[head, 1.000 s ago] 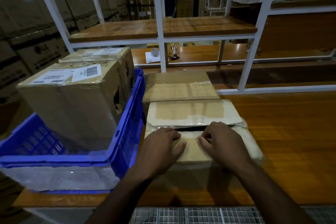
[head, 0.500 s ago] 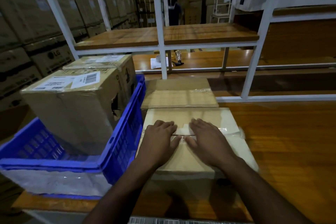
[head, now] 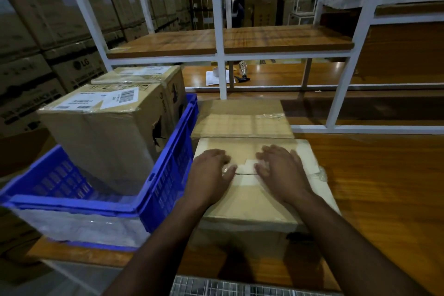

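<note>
A cardboard box (head: 249,202) stands on the wooden table (head: 384,187) right in front of me, its top flaps folded down with a narrow seam between them. My left hand (head: 209,173) lies flat on the left part of the top, fingers straight across the seam. My right hand (head: 281,168) presses flat on the right part, fingers spread. Pale tape patches show on the flaps between my hands. A second closed box (head: 242,120) sits just behind the first, touching it.
A blue plastic crate (head: 168,170) at the left holds two labelled cardboard boxes (head: 105,127). White shelf posts (head: 221,31) with wooden shelves rise behind. A tape roll and papers (head: 216,74) lie on the far shelf. Stacked cartons fill the background, where a person stands.
My hands slid forward over the box top while the near flap went down; the dark gap between the flaps narrowed to a thin seam. The camera view tilted up slightly.
</note>
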{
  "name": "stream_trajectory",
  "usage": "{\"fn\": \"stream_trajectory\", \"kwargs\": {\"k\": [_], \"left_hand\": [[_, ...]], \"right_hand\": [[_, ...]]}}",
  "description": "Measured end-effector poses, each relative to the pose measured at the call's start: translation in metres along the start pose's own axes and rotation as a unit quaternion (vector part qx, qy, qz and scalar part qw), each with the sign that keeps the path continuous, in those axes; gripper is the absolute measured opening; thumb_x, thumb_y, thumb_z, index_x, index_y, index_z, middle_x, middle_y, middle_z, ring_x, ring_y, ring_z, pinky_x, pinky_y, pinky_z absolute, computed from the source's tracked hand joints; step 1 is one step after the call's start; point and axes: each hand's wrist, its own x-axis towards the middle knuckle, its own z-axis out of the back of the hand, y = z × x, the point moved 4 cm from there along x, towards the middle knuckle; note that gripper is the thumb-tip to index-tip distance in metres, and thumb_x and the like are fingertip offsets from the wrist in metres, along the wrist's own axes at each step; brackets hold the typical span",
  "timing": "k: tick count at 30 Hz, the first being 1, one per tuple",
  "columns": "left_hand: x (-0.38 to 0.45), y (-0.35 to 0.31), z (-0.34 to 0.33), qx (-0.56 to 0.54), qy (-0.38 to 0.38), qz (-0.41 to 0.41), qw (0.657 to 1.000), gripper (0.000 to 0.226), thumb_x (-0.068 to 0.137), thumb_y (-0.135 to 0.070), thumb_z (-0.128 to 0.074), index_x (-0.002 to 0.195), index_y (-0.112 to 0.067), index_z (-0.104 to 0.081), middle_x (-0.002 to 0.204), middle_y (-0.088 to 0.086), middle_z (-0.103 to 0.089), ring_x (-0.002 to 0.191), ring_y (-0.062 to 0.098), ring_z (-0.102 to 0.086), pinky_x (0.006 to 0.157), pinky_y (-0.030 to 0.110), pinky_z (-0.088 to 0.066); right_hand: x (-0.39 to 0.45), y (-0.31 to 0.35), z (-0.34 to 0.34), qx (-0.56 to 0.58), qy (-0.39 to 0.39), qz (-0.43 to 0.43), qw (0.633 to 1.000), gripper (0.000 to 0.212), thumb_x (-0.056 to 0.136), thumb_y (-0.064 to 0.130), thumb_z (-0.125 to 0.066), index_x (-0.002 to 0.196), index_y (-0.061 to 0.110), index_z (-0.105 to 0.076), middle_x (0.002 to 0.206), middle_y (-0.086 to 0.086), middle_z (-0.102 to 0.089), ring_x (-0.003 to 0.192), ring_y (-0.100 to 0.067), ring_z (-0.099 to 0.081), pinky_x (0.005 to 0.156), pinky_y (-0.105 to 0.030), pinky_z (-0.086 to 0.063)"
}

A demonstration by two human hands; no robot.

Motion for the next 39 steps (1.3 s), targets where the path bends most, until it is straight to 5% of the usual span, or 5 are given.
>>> {"fn": "stream_trajectory", "kwargs": {"k": [7,19,25,34,39], "left_hand": [[-0.011,0.040,0.006,-0.060,0.002,0.249,0.967,0.067,0.089,-0.060,-0.062,0.137,-0.015,-0.050,0.130,0.005,-0.062,0.115,0.025,-0.060,0.086,0.038,-0.052],[-0.045,0.022,0.053,-0.165,-0.185,0.219,0.944,0.043,0.088,-0.067,-0.057,0.108,-0.029,-0.049,0.095,-0.011,-0.061,0.081,0.007,-0.060,0.060,0.029,-0.045],[-0.058,0.019,0.080,-0.247,-0.280,0.189,0.908,0.040,0.091,-0.069,-0.048,0.096,-0.029,-0.047,0.082,-0.007,-0.057,0.070,0.008,-0.059,0.064,0.050,-0.056],[-0.100,0.026,0.066,-0.232,-0.262,0.185,0.918,0.045,0.093,-0.077,-0.028,0.107,-0.038,-0.044,0.085,-0.016,-0.059,0.078,0.004,-0.060,0.060,0.033,-0.046],[-0.087,0.022,0.083,-0.216,-0.205,0.104,0.949,0.049,0.093,-0.054,-0.040,0.130,-0.024,-0.051,0.123,-0.006,-0.052,0.107,0.006,-0.053,0.076,0.029,-0.049]], "right_hand": [[-0.014,-0.050,0.017,0.024,-0.053,-0.246,0.968,0.074,0.088,0.051,-0.064,0.146,0.018,-0.034,0.148,-0.014,-0.042,0.136,-0.034,-0.038,0.105,-0.051,-0.039],[-0.048,-0.044,0.065,0.095,-0.249,-0.192,0.945,0.074,0.088,0.058,-0.061,0.146,0.022,-0.032,0.141,-0.011,-0.044,0.122,-0.031,-0.050,0.078,-0.038,-0.045],[-0.064,-0.041,0.082,0.173,-0.298,-0.139,0.928,0.079,0.087,0.064,-0.058,0.151,0.037,-0.021,0.143,-0.004,-0.037,0.115,-0.021,-0.046,0.073,-0.033,-0.043],[-0.096,-0.039,0.077,0.200,-0.337,-0.121,0.912,0.049,0.088,0.066,-0.047,0.115,0.026,-0.045,0.117,0.004,-0.041,0.094,-0.008,-0.047,0.055,-0.020,-0.040],[-0.096,-0.023,0.080,0.175,-0.303,-0.095,0.932,0.019,0.088,0.035,-0.057,0.099,0.024,-0.048,0.113,0.005,-0.039,0.102,-0.012,-0.045,0.064,-0.019,-0.040]]}}
